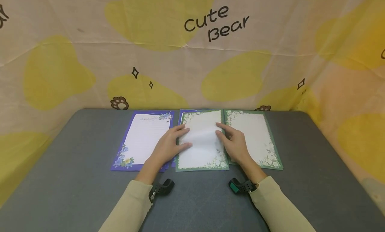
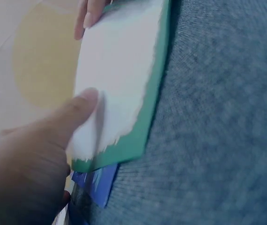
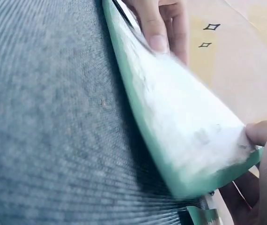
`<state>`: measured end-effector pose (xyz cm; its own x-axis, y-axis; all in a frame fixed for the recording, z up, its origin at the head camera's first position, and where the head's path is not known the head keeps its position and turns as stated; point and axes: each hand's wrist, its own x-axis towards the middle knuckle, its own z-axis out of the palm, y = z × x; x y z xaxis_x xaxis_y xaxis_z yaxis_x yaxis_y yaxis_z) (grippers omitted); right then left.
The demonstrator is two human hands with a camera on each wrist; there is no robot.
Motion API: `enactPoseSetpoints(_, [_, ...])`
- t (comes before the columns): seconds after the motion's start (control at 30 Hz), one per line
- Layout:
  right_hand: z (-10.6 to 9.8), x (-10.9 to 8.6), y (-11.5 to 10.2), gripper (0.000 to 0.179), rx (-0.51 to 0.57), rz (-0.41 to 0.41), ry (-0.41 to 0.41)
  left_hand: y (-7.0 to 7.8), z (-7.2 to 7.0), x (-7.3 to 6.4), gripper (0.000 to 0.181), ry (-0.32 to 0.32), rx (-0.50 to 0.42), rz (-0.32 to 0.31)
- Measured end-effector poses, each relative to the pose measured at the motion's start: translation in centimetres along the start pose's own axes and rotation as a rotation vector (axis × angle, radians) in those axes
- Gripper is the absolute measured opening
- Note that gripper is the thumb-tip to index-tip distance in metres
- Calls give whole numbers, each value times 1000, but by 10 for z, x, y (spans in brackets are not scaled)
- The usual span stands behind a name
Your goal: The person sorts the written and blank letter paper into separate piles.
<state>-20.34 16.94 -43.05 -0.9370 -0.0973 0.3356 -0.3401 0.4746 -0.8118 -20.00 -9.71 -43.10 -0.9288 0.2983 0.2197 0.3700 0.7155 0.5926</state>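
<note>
A sheet of stationery paper with a green border and white flowers is held between both hands, bowed a little across its middle. My left hand pinches its left side, with the thumb on top. On the opposite side my right hand grips the edge; in the right wrist view its thumb lies over the paper and other fingers show beneath. Under the held sheet, a blue-bordered sheet peeks out at the top left.
Blue-bordered stationery with blue flowers and some handwriting lies on the left. Another green-bordered sheet lies on the right. The grey table meets a hanging cloth with yellow patches and lettering behind.
</note>
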Motion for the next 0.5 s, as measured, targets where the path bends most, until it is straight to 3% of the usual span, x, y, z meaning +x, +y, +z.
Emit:
enactPoseSetpoints(0.3, [0,2,-1,37,266,45,35,1,-1,1,57,69,-48,-154])
enactPoseSetpoints(0.5, [0,4,-1,38,336,74,41,3,-1,1,51,105,-129,-139])
